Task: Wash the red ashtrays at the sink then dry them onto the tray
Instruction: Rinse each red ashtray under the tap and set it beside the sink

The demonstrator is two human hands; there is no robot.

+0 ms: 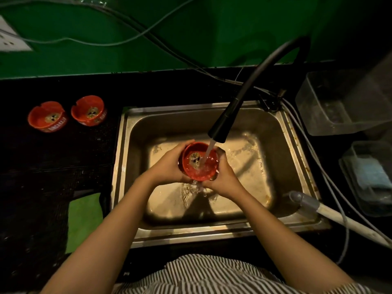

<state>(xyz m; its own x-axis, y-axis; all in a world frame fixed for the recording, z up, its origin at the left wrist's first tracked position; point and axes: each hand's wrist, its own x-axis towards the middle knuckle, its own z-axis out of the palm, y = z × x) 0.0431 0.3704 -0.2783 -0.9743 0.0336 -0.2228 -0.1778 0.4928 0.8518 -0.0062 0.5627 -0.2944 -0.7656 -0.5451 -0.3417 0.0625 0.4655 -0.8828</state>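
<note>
1. Red ashtray point(199, 161) held over the middle of the steel sink point(135, 132), tilted w/ its open side up toward the camera, water pooling inside.
2. Left hand point(169, 166) curls round the ashtray's left side; fingers wrap under and behind the rim.
3. Right hand point(222, 177) grips the right/lower side, fingers tucked beneath, thumb near the rim.
4. Black pull-out faucet point(222, 126) arcs in from upper right; spray head sits just above the ashtray, stream point(209, 152) falling straight into it and spilling off the near edge into the basin.
5. Two more red ashtrays on the dark counter left of the sink, well apart from it: left one point(47, 116), right one point(89, 111), just beside each other, both upright.
6. Green cloth point(83, 219) lies on the counter by the sink's near-left corner.
7. Right of sink: clear plastic container point(339, 102) at back; nearer one point(369, 177) w/ something blue inside.
8. Grey hose end w/ white pipe point(331, 213) lies across the sink's near-right rim.
9. Cables point(127, 37) trail over the green wall; white socket point(10, 37) at far left.
</note>
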